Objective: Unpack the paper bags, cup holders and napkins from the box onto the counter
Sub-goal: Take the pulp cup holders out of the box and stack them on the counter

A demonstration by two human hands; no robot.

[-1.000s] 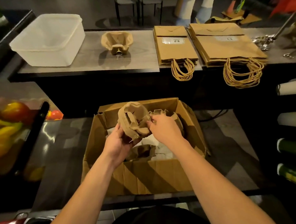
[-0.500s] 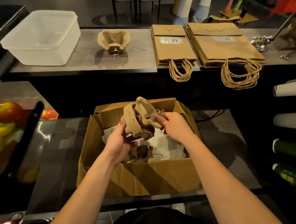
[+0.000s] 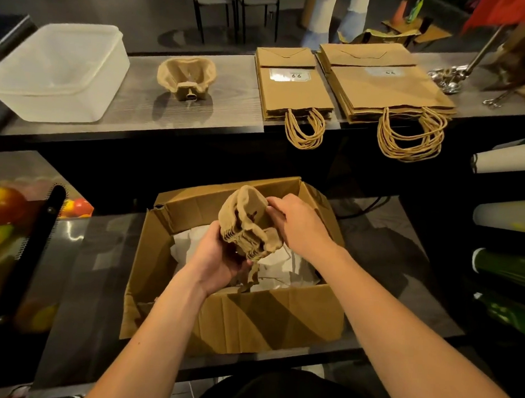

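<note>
Pulp cup holders [image 3: 247, 228], nested, tilted

Your left hand [image 3: 218, 262] and right hand [image 3: 299, 223] are bare; both forearms are unsleeved, with a dark garment at your torso.

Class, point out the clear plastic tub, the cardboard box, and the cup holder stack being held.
Clear plastic tub [image 3: 87, 98], head view, front wall.
Brown cardboard box [image 3: 267, 320], head view, near wall.
Brown pulp cup holder stack [image 3: 247, 225], head view, middle.

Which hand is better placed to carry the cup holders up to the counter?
Probably the left hand: it cups the cup holders from below, bearing the stack, while the right hand only pinches its top edge.
</note>
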